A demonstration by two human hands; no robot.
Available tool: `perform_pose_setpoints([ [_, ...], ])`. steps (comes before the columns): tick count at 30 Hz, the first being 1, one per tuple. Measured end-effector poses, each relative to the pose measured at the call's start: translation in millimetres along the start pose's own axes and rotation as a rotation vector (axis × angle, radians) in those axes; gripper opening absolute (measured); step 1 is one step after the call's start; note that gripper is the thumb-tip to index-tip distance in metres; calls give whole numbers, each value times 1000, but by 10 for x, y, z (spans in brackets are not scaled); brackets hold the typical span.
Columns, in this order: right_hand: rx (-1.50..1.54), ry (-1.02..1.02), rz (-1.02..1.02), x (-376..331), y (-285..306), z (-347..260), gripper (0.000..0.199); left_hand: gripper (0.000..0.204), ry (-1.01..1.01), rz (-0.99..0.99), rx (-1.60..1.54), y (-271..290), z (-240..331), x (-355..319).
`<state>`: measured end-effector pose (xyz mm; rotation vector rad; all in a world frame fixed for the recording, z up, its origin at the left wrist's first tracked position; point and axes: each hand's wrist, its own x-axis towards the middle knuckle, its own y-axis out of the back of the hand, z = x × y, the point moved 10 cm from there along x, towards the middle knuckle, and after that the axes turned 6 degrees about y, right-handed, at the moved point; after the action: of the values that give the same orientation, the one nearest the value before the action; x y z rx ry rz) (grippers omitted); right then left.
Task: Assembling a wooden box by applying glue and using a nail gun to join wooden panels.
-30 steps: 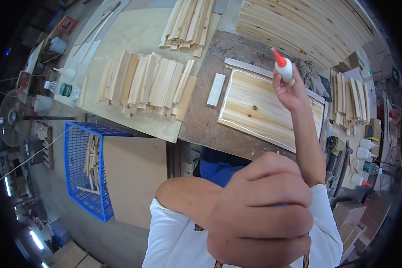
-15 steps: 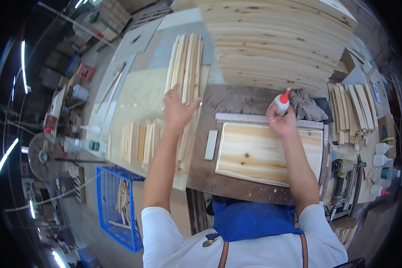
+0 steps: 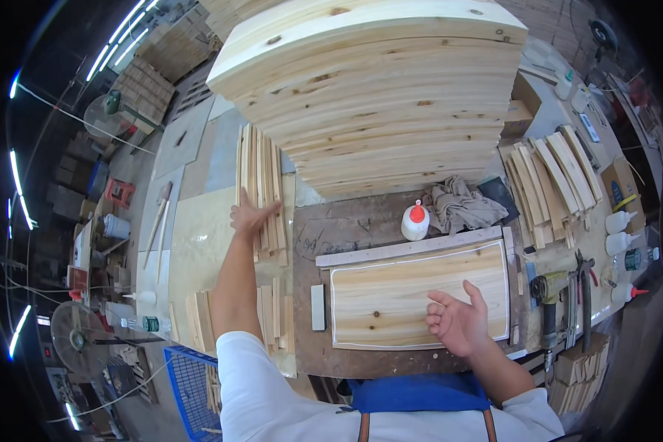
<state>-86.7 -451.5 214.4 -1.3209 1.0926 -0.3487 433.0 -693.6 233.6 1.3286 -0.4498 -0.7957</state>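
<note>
My left hand, fingers spread, lies over a bundle of long wooden strips; whether it grips any cannot be made out. My right hand hovers above the near right part of a flat wooden board, its fingers loosely bent and nothing in them. A thin white bead, apparently glue, runs along the board's edges. Beyond the board a white glue bottle with a red cap stands upright. A pale wooden rail borders the board's far side, and a small grey block lies left of it.
A tall stack of boards rises at the back. Beside the bottle lies a crumpled grey cloth. More strips, a nail gun and several bottles are on the right. A blue crate stands at lower left.
My right hand has let go of the glue bottle, which now stands behind the board, and has drawn back toward me. My left hand remains at the strips. The view has shifted.
</note>
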Motion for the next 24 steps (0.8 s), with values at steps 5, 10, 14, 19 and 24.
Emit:
perform_pose_setpoints([
  [5,-98,60,125,-233,429,-36,68,134,-158,-29,-1,-52,187,-158],
  [10,-190,48,135,-128,505,-47,61,117,-392,45,-54,-243,331,-255],
  [14,-283,54,94,-40,445,-17,56,108,-471,57,-144,-281,344,-93],
  [19,-310,72,125,-69,515,-11,53,91,-360,62,-332,-213,315,9],
  [24,-295,110,152,-136,622,-13,53,77,-280,126,-357,-86,393,83],
])
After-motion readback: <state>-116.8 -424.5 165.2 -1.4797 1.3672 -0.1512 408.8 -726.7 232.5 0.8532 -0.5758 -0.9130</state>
